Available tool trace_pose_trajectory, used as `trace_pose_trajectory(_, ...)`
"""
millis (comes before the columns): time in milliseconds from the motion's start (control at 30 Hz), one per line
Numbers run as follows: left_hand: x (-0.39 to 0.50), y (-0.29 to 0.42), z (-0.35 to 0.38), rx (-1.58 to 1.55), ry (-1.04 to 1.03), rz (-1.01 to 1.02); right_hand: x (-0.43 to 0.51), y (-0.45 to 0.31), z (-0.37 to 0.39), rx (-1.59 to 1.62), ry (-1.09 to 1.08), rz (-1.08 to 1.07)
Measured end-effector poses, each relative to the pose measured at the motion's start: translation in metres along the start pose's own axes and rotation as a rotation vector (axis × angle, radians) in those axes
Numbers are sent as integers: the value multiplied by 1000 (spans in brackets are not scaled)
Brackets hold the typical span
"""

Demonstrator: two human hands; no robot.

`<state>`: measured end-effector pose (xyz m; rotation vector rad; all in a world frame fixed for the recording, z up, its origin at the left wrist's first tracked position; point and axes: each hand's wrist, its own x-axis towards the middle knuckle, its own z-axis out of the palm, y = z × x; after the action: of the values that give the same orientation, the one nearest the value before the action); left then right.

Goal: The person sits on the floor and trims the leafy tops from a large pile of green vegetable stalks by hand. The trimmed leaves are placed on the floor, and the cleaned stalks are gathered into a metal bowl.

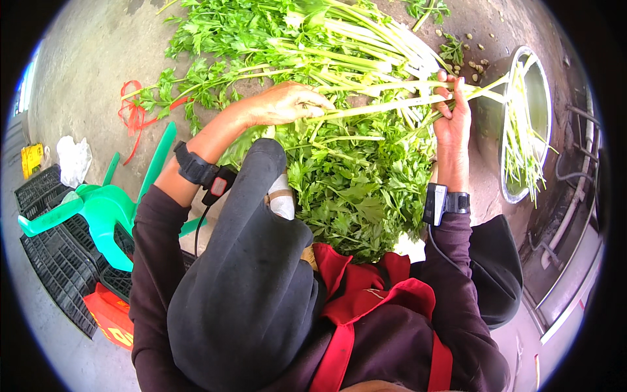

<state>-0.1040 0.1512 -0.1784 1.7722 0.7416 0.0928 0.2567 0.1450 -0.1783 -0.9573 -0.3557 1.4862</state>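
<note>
My right hand (pixel 453 110) grips a few pale green celery stalks (pixel 387 107) near their right ends. Toward their left ends, my left hand (pixel 291 104) has its thumb and fingers pinched on one stalk. Below both hands, a heap of celery leaves (pixel 362 201) lies on the ground between my legs. Beyond them spreads a larger pile of whole leafy celery (pixel 254 44), leaves mostly to the left and stalks to the right. To the right of my right hand stands a round metal basin (pixel 491 142), where bare thin stalks (pixel 521 125) lie across and hang over the rim.
A green plastic stool (pixel 108 206) lies tipped at left, beside black plastic crates (pixel 56 264) and a red bag (pixel 110 313). Red plastic ribbon (pixel 132 115) and a white plastic bag (pixel 73 159) are farther up. Pipes (pixel 573 210) run along the right side.
</note>
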Motion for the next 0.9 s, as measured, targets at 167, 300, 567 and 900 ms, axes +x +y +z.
trace_pose_trajectory(167, 2, -9, 4, 408, 100, 114, -7, 2, 15, -250, 51, -41)
trace_pose_trajectory(300, 5, -17, 10, 309, 276, 180, -9, 10, 23, -238, 110, -57)
trace_pose_trajectory(567, -15, -25, -29, 186, 454, 156, -2, 27, 37, -134, 102, -65)
trace_pose_trajectory(900, -22, -26, -32, 97, 463, -173, 3, 20, 13, -149, 190, -102)
